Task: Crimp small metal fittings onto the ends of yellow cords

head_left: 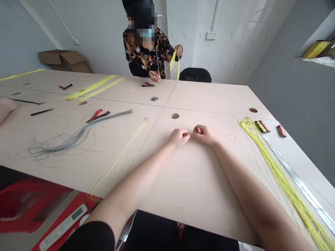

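Note:
My left hand [180, 137] is closed, its fingertips pinched together just above the tabletop. Whatever lies in that pinch is too small to make out. A few centimetres to its right, my right hand [205, 135] is closed around a small black and red cylinder [199, 130], whose dark end shows above the curled fingers. Similar small black and red pieces [262, 126] lie at the right beside a thick bundle of yellow cords [272, 164]. Left of my left forearm, a few thin yellow cords [125, 148] with knotted ends rest on the table.
Grey strands [78, 137] and red-handled pliers [98, 115] lie on the left. A small label [230, 138] is right of my hands; a silvery strip [295, 177] runs along the right edge. Across the table [199, 188], a person [146, 48] holds yellow cords. Another person's arm [7, 108] enters left.

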Demonstrator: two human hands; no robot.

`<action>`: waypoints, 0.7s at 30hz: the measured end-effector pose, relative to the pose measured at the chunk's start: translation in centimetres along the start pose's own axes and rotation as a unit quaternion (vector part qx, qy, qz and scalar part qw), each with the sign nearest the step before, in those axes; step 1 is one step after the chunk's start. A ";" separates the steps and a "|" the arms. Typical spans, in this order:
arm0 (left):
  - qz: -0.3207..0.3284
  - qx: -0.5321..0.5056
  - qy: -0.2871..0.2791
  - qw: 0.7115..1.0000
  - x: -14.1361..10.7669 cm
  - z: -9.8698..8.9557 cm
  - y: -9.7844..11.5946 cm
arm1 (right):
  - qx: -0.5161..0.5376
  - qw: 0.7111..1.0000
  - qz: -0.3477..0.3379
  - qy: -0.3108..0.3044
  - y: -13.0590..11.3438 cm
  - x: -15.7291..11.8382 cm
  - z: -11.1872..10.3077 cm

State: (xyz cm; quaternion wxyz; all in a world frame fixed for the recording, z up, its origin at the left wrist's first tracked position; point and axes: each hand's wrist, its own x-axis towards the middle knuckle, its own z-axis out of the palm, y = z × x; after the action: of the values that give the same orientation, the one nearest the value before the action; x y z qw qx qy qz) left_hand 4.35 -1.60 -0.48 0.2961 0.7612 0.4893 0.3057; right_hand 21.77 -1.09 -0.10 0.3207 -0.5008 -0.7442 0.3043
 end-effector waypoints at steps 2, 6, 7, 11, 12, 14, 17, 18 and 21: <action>-0.004 0.000 0.002 1.000 0.0 0.0 0.1 | 0.011 1.000 0.001 -0.003 0.0 0.0 0.0; -0.006 0.002 0.002 1.000 0.0 0.0 0.2 | 0.022 1.000 -0.003 -0.003 -0.2 0.0 0.0; -0.007 0.003 0.003 1.000 0.0 0.0 0.2 | 0.025 1.000 -0.002 -0.002 -0.2 0.0 0.0; -0.002 0.003 0.005 1.000 0.0 0.0 0.1 | 0.036 0.999 0.001 -0.007 -0.2 -0.1 0.0; 0.000 0.003 0.005 1.000 0.0 0.0 0.0 | 0.037 0.999 0.001 -0.010 -0.2 -0.1 0.0; -0.001 0.000 0.004 1.000 0.0 0.0 0.0 | 0.038 0.999 0.001 -0.015 -0.2 -0.1 0.0; -0.003 -0.001 0.004 1.000 0.0 0.0 0.0 | 0.034 0.999 0.007 -0.012 -0.2 -0.2 -0.1; -0.002 -0.001 0.005 1.000 0.0 0.0 0.0 | 0.033 0.999 0.010 -0.009 -0.2 -0.2 -0.1; -0.001 0.001 0.005 1.000 0.0 0.0 0.1 | 0.034 0.999 0.013 -0.010 -0.2 -0.2 -0.1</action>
State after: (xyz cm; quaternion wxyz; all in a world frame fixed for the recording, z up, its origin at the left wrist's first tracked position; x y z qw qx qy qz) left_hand 4.36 -1.67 -0.39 0.2929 0.7595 0.4918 0.3090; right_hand 21.84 -1.32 0.09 0.3257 -0.4961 -0.7300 0.3389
